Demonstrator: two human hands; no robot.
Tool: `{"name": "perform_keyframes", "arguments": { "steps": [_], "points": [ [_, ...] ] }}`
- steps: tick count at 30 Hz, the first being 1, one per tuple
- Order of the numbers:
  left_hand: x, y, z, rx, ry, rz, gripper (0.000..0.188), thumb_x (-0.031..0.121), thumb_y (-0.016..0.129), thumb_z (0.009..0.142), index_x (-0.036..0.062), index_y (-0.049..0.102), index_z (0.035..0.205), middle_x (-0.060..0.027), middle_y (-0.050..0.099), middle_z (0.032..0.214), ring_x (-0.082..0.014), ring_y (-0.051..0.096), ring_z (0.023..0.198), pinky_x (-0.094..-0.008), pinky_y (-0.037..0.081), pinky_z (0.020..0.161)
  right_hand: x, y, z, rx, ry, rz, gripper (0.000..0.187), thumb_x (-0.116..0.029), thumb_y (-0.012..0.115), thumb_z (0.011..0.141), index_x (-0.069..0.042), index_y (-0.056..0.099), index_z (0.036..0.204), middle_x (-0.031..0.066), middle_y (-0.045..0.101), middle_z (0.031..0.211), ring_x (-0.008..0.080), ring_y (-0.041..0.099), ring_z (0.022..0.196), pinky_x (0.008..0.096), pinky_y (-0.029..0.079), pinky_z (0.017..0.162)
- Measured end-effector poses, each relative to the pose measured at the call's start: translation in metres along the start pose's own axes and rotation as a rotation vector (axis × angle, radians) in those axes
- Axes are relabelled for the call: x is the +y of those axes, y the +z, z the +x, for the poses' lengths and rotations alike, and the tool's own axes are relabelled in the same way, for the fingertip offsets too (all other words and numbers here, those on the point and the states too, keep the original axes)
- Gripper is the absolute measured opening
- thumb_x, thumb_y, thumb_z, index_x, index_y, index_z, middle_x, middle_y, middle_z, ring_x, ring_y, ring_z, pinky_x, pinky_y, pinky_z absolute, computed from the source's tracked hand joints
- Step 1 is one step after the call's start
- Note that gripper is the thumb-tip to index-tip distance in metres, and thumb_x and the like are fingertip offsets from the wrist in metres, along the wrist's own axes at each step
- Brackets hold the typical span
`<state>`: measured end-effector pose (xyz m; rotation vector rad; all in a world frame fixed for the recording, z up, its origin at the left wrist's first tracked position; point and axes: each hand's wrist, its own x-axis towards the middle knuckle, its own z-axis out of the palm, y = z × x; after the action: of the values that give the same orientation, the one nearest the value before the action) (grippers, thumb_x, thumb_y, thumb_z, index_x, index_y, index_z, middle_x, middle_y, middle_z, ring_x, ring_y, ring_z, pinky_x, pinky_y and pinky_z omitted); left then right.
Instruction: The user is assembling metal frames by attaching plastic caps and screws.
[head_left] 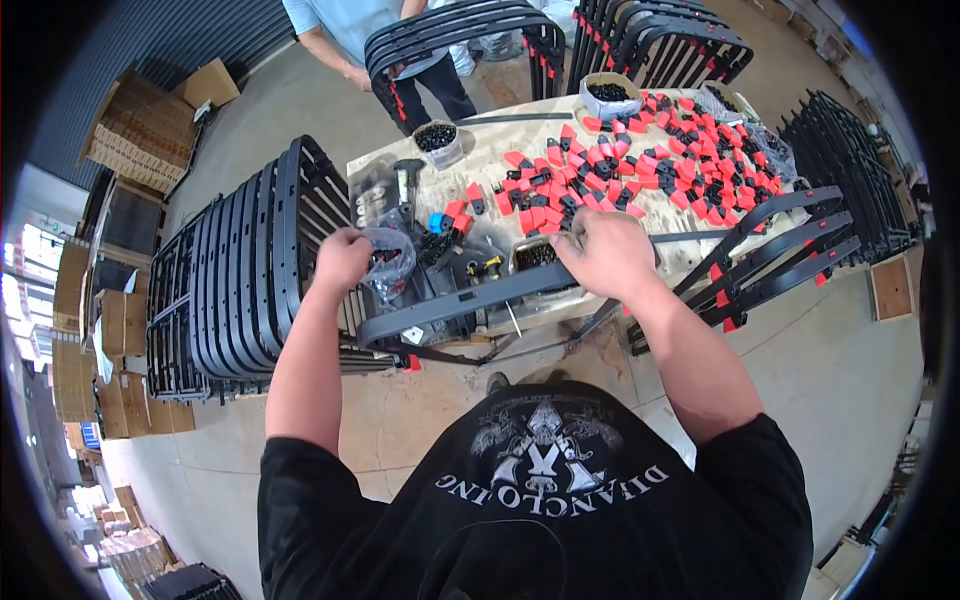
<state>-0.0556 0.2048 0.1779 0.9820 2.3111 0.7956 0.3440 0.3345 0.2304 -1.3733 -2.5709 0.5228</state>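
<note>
My left hand [342, 257] is closed at the top of a clear plastic bag [390, 268] of small dark parts, at the left end of the worktable [500, 145]. My right hand [605, 250] rests knuckles-up over a small container of black pieces [535, 256], fingers curled into it; what they hold is hidden. A long black metal bar [455, 300] lies across the table's near edge between both hands. Many red-and-black plastic clips [640, 165] are spread over the tabletop beyond.
Stacks of black metal frames stand left [240, 270], behind [460, 40] and right [850, 170] of the table. Black arms with red tips [780, 260] jut off the right. Two tubs of black parts [438, 140] [608, 95] sit on the table. A person [350, 30] stands behind. Cardboard boxes [140, 130] line the left.
</note>
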Motion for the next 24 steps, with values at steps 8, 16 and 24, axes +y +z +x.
{"name": "perform_keyframes", "arguments": {
  "steps": [8,16,24],
  "points": [
    [-0.155,0.088,0.147,-0.151,-0.090,0.926,0.026,0.022,0.068,0.081,0.0064,0.079,0.098,-0.0176,0.076,0.107,-0.0310,0.074,0.104,-0.0431,0.058,0.090,0.004,0.018,0.003,0.143,0.053,-0.003,0.035,-0.038,0.075,0.084,-0.005,0.068,0.091,0.0116,0.068,0.086,0.0303,0.068,0.080,0.0414,0.054,0.073],
    [-0.160,0.115,0.176,-0.472,-0.101,1.053,0.049,0.013,0.074,0.076,0.0035,0.072,0.123,-0.0200,0.065,0.136,-0.0345,0.064,0.126,-0.0420,0.052,0.105,-0.004,0.013,0.003,0.163,0.027,-0.017,0.034,-0.038,0.075,0.084,-0.005,0.069,0.094,0.0153,0.072,0.093,0.0349,0.067,0.099,0.0458,0.054,0.086],
    [-0.091,0.082,0.130,-0.300,-0.009,0.940,0.036,0.018,0.064,0.087,0.0027,0.074,0.118,-0.0221,0.067,0.130,-0.0370,0.065,0.121,-0.0436,0.053,0.101,-0.010,0.005,0.005,0.034,0.179,-0.022,0.042,-0.043,0.071,0.086,-0.004,0.071,0.101,0.0183,0.071,0.095,0.0353,0.067,0.102,0.0451,0.054,0.088]
  ]
}}
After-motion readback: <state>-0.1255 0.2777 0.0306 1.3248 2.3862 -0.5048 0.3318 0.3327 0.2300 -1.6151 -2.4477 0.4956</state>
